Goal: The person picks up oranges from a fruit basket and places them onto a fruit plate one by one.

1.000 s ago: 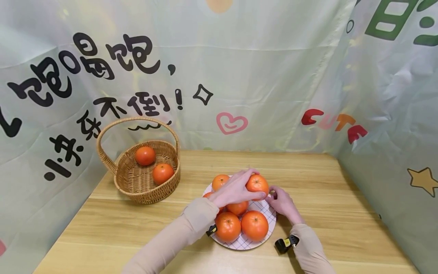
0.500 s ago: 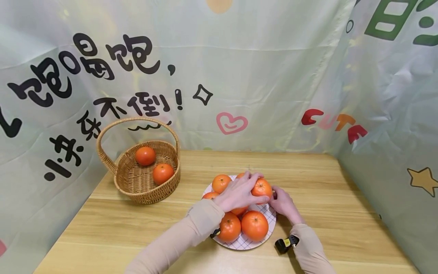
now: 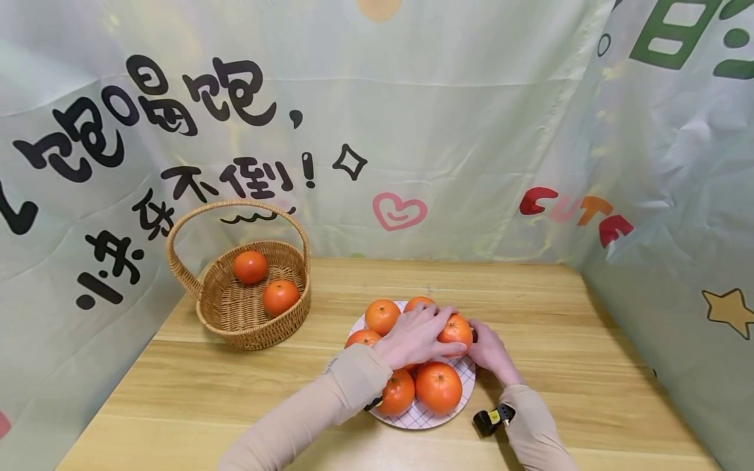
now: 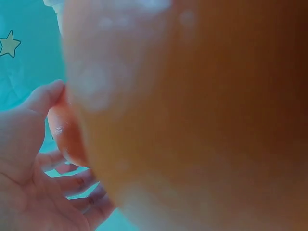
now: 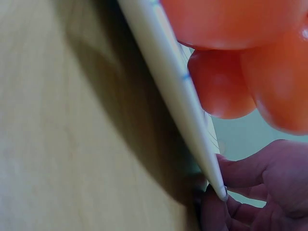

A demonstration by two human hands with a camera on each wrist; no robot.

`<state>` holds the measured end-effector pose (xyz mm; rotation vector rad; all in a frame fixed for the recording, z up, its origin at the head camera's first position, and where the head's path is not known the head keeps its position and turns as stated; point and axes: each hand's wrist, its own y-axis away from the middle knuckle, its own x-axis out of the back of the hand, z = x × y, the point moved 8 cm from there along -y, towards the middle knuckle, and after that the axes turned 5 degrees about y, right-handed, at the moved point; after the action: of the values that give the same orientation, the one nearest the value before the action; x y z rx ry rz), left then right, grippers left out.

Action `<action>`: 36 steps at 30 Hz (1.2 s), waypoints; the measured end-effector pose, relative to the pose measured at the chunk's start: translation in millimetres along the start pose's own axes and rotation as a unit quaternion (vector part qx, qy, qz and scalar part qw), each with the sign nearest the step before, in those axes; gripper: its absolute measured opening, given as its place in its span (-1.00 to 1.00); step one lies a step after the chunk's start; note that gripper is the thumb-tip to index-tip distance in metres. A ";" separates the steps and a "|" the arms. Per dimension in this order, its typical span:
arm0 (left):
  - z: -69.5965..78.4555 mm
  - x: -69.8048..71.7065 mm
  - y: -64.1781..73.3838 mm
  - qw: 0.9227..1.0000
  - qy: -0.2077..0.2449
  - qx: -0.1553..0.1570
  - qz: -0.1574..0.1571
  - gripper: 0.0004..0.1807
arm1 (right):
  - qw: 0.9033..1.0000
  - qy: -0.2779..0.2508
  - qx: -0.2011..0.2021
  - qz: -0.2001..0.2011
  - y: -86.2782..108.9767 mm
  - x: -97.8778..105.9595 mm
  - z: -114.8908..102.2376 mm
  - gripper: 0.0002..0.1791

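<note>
A round checked plate carries several smooth, shiny oranges, one of them a large orange near its front edge. Over the plate's back right part, my left hand grips another orange between thumb and fingers. That held orange is partly hidden in the left wrist view by a much nearer, blurred orange. At the plate's right side, my right hand pinches the rim; the right wrist view shows its thumb and fingers about the plate's edge.
A wicker basket with a tall handle stands at the left back of the wooden table. Two oranges lie in it. Printed cloth hangs behind the table and along its sides.
My left hand has moved right and a little toward the front with its orange, close to the right hand. An orange at the plate's back now shows. The right hand stays at the rim.
</note>
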<state>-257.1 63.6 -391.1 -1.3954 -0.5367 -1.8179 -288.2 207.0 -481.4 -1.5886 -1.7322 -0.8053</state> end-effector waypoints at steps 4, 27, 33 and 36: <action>2.6 -1.7 0.0 1.000 -0.018 -0.011 -0.005 -0.26 | 1.000 0.004 0.008 0.005 -0.4 0.3 0.8 -0.54; 2.6 -18.5 -2.7 0.994 -0.095 -0.001 -0.056 -0.26 | 0.998 -0.050 0.032 -0.004 -2.2 1.6 2.7 -0.69; 3.3 -20.7 -2.8 0.992 -0.108 0.000 -0.062 -0.27 | 0.998 -0.061 0.032 -0.011 -2.1 1.0 2.6 -0.68; 4.7 -22.3 -3.7 0.991 -0.120 -0.007 -0.060 -0.28 | 0.998 -0.063 0.026 -0.015 -1.5 1.2 2.2 -0.68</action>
<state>-254.7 76.3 -410.2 -1.6338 -0.7462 -1.7601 -290.0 209.3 -481.8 -1.6136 -1.8543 -0.6809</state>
